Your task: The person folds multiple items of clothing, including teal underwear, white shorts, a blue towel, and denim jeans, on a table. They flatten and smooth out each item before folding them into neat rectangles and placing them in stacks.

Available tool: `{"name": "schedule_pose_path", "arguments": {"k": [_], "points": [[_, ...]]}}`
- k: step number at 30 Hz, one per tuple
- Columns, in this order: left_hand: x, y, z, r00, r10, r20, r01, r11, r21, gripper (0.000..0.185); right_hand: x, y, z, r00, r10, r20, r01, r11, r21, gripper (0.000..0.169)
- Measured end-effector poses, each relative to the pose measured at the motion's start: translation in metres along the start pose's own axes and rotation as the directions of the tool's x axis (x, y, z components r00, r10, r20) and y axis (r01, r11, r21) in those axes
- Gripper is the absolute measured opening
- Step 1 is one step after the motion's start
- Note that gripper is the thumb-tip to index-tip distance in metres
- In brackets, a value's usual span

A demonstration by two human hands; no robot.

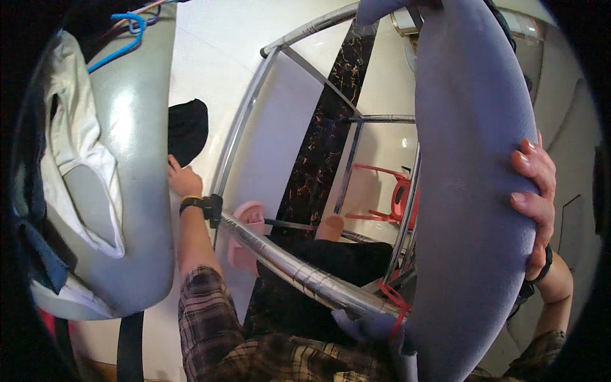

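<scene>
My right hand (537,186) curls its fingers over the outer edge of a long board covered in grey-purple fabric (472,181). The board is tilted up on its side, and my thumb is hidden behind it. Beneath it extends a silvery metal tube frame (305,272), with a red tie (395,301) around one corner. On the left, my left hand (185,180) reaches past the frame to a black cloth (188,133) beside a grey tabletop (138,191). A finger meets the cloth's lower edge; part of the hand is hidden by the tabletop, so its grip is unclear.
A white garment (86,153) lies on the grey tabletop near a blue plastic hanger (119,47). Dark clothing (45,248) hangs at its far left. Through the frame I see a pink slipper (248,215), a red stool (401,198) and a dark marbled floor strip (320,143).
</scene>
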State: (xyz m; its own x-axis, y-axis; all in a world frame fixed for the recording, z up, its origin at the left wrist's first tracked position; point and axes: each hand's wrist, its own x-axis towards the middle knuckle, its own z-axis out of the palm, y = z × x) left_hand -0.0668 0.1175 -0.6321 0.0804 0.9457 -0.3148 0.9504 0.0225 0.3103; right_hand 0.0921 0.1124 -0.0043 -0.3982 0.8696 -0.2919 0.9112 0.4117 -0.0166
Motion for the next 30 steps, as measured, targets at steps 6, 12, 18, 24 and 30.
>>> {"name": "schedule_pose_path", "arguments": {"k": [6, 12, 18, 24, 30], "points": [[0.02, -0.042, 0.014, 0.916, 0.035, 0.4, -0.062, 0.997, 0.054, 0.045, -0.006, -0.001, 0.006, 0.998, 0.023, -0.063, -0.021, 0.999, 0.034, 0.061], [0.0, -0.081, 0.062, 0.986, 0.165, 0.033, -0.163, 0.985, -0.057, 0.036, 0.001, -0.003, 0.004, 1.0, -0.005, -0.013, 0.006, 0.999, 0.049, 0.053], [-0.024, -0.019, -0.002, 0.981, -0.177, 0.082, 0.191, 0.781, -0.594, 0.01, 0.012, 0.002, 0.005, 0.999, -0.039, -0.022, 0.04, 0.999, 0.035, 0.054], [-0.063, 0.023, -0.063, 0.997, -0.067, 0.045, 0.076, 0.578, -0.812, 0.028, 0.012, 0.004, 0.011, 0.986, -0.112, -0.122, 0.113, 0.994, -0.004, 0.046], [-0.107, 0.009, -0.135, 0.855, 0.088, 0.511, 0.511, 0.03, -0.859, 0.047, 0.003, -0.003, 0.03, 0.816, -0.117, -0.566, 0.237, 0.961, 0.143, 0.027]]}}
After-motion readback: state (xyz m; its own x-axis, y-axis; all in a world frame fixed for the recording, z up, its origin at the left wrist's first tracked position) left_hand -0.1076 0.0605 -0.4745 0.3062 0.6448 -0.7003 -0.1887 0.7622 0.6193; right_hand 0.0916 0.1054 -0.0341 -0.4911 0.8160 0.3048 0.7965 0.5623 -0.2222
